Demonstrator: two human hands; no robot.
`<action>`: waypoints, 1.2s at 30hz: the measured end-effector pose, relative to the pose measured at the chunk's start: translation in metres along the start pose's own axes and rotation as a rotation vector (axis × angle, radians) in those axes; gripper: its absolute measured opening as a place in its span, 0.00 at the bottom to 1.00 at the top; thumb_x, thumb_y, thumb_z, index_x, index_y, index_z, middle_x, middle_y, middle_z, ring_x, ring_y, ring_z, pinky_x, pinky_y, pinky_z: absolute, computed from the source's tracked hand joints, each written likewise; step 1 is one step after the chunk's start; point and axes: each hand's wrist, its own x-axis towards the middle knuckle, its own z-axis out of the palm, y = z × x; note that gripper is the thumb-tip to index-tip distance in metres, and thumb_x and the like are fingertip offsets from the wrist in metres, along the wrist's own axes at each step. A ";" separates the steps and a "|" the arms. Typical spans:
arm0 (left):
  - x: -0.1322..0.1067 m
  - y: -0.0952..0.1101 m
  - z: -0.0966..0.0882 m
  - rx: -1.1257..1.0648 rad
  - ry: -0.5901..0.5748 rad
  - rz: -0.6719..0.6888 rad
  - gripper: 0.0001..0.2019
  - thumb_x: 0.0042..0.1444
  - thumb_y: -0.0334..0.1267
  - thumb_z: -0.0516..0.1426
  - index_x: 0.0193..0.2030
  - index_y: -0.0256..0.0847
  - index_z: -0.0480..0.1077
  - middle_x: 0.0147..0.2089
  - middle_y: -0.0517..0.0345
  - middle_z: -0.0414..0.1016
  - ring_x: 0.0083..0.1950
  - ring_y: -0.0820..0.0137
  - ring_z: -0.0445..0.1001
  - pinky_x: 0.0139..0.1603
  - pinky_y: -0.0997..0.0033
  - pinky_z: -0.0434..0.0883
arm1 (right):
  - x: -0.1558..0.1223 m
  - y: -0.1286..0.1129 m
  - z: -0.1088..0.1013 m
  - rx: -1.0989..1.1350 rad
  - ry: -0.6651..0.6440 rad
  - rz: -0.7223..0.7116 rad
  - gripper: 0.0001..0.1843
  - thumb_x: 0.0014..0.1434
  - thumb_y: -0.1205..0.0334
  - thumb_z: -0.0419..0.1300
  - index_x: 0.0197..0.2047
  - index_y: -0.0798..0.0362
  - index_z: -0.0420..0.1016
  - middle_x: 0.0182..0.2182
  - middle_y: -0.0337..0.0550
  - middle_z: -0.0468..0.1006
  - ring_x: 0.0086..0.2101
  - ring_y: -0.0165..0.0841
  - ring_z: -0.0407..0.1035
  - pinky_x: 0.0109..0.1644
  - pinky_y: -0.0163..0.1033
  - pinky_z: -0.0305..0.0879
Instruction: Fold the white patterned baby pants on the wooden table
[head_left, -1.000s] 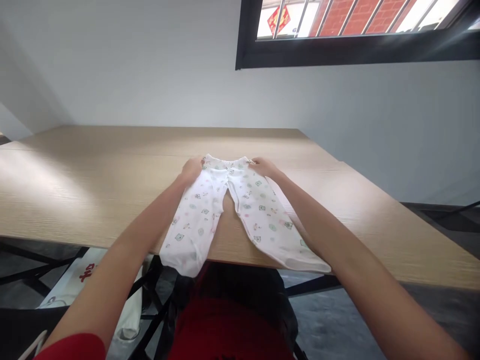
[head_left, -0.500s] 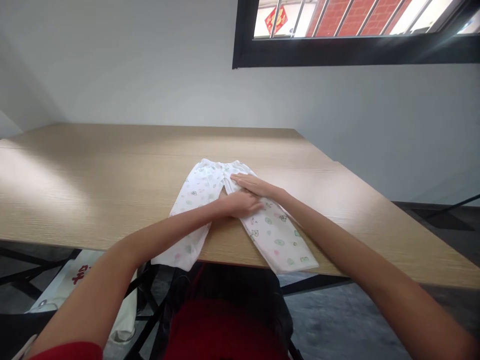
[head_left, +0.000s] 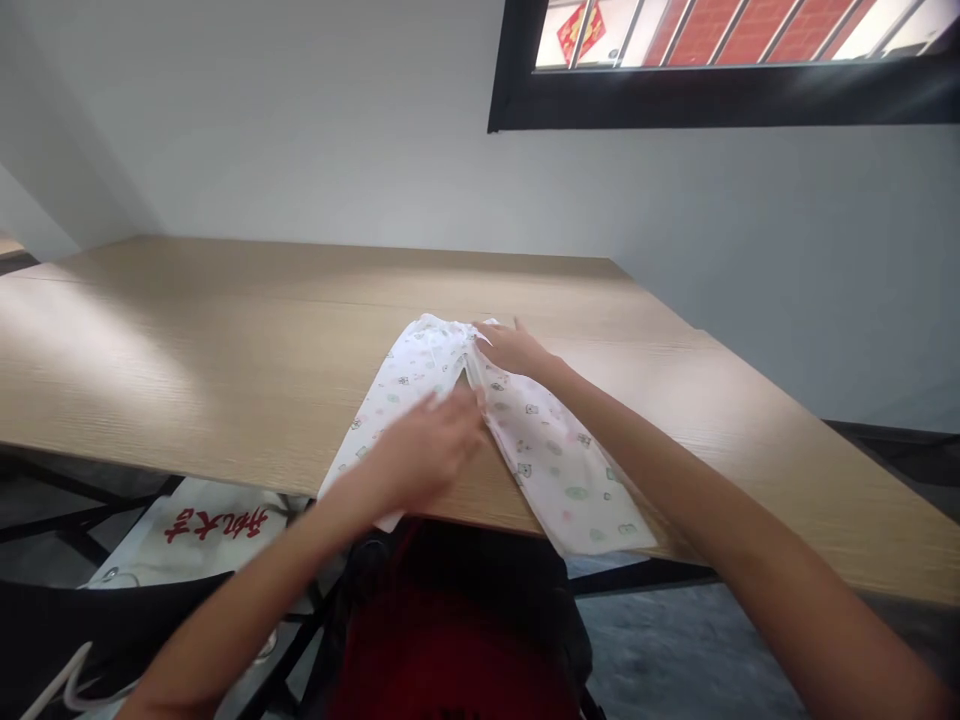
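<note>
A pair of small white baby trousers [head_left: 551,455] with a faint printed pattern lies flat on the wooden table [head_left: 187,350], waistband far from me, both legs reaching the near edge. My right hand [head_left: 511,348] rests flat on the waistband near the crotch, fingers stretched out. My left hand [head_left: 427,448] lies over the left trouser leg close to the table's near edge, fingers extended and slightly blurred, touching the fabric without gripping it.
A white bag [head_left: 202,535] with red characters sits on the floor below the table at the left, beside dark straps. A grey wall and a dark-framed window [head_left: 720,90] stand behind the table. My red clothing [head_left: 450,650] shows at the bottom.
My left hand has slid from the waistband across the middle and back toward me onto the left leg. My right hand stays near the waistband. The trouser legs lie closer together.
</note>
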 end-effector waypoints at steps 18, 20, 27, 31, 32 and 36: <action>-0.034 0.094 0.055 -0.005 0.021 -0.051 0.22 0.55 0.53 0.54 0.44 0.33 0.68 0.46 0.42 0.69 0.45 0.55 0.69 0.42 0.57 0.69 | 0.039 -0.033 0.013 0.045 0.007 0.181 0.20 0.61 0.61 0.47 0.55 0.51 0.67 0.52 0.47 0.68 0.52 0.42 0.61 0.55 0.45 0.56; -0.002 0.103 0.080 -0.029 0.163 0.149 0.24 0.51 0.54 0.57 0.43 0.33 0.66 0.43 0.45 0.66 0.44 0.57 0.66 0.39 0.60 0.68 | 0.028 -0.014 0.002 0.022 0.041 0.377 0.19 0.58 0.65 0.48 0.50 0.59 0.69 0.48 0.59 0.70 0.48 0.48 0.64 0.47 0.46 0.61; 0.034 0.104 0.117 0.023 0.252 0.299 0.14 0.55 0.31 0.50 0.48 0.37 0.62 0.35 0.53 0.63 0.35 0.64 0.65 0.32 0.65 0.63 | -0.013 0.032 -0.021 0.212 -0.121 0.630 0.11 0.47 0.67 0.57 0.17 0.54 0.63 0.14 0.43 0.64 0.21 0.37 0.65 0.25 0.37 0.59; 0.029 0.098 0.102 -0.049 0.174 0.256 0.12 0.54 0.30 0.48 0.45 0.37 0.63 0.34 0.53 0.66 0.34 0.65 0.67 0.32 0.66 0.65 | -0.016 0.035 -0.021 0.427 -0.132 0.684 0.16 0.47 0.67 0.57 0.14 0.51 0.55 0.09 0.35 0.55 0.14 0.29 0.56 0.20 0.35 0.54; 0.029 0.097 0.098 -0.090 0.190 0.217 0.13 0.54 0.30 0.47 0.47 0.36 0.63 0.34 0.52 0.67 0.33 0.65 0.67 0.32 0.67 0.66 | -0.014 0.036 -0.021 0.482 -0.114 0.695 0.16 0.48 0.67 0.56 0.15 0.51 0.56 0.10 0.34 0.56 0.14 0.28 0.55 0.20 0.34 0.54; 0.016 0.086 0.078 -0.376 0.393 -0.027 0.23 0.54 0.33 0.47 0.58 0.34 0.52 0.29 0.57 0.69 0.25 0.69 0.67 0.25 0.71 0.64 | -0.002 0.032 -0.030 0.685 -0.009 0.670 0.12 0.50 0.68 0.56 0.18 0.52 0.59 0.13 0.35 0.59 0.16 0.27 0.56 0.19 0.33 0.55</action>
